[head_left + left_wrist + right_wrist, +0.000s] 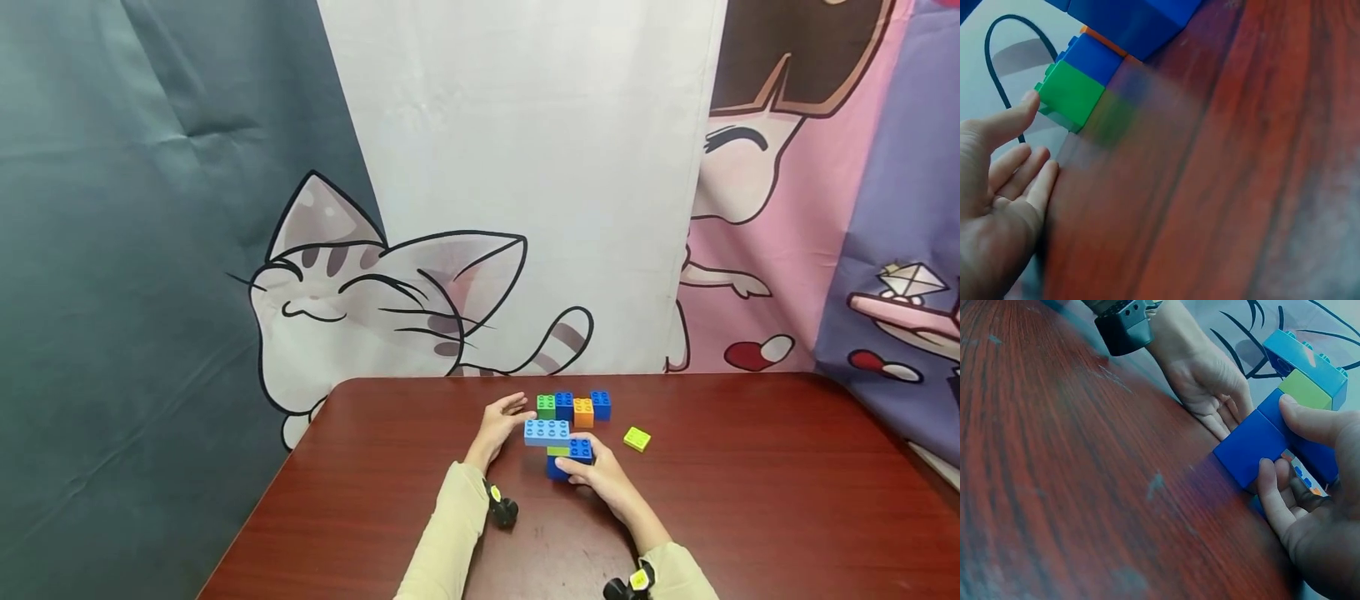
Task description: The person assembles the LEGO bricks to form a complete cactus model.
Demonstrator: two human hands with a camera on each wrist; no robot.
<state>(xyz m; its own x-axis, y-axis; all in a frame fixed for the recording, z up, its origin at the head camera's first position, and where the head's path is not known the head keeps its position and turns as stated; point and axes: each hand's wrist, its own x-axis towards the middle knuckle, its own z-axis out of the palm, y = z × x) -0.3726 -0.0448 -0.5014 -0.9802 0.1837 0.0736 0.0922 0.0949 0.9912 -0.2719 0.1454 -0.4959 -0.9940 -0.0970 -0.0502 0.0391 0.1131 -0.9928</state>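
Observation:
My right hand (602, 475) grips a stack of toy building bricks between thumb and fingers. Blue bricks (1249, 450) form its lower part, a lime green brick (1307, 391) sits on them, and a long light blue brick (547, 434) tops it, jutting out to the left. Behind the stack, my left hand (498, 427) rests near the table with its fingers extended. Its thumb tip is right at a green brick (1071, 95), the left end of a row. That row continues with a blue brick (564, 405), an orange brick (583, 413) and another blue brick (601, 405).
A loose flat lime brick (637, 439) lies on the brown wooden table (750, 500), right of the stack. Beyond the table's back edge hangs a printed cloth (600, 167) with a cartoon cat. Black wrist cameras are strapped over both sleeves.

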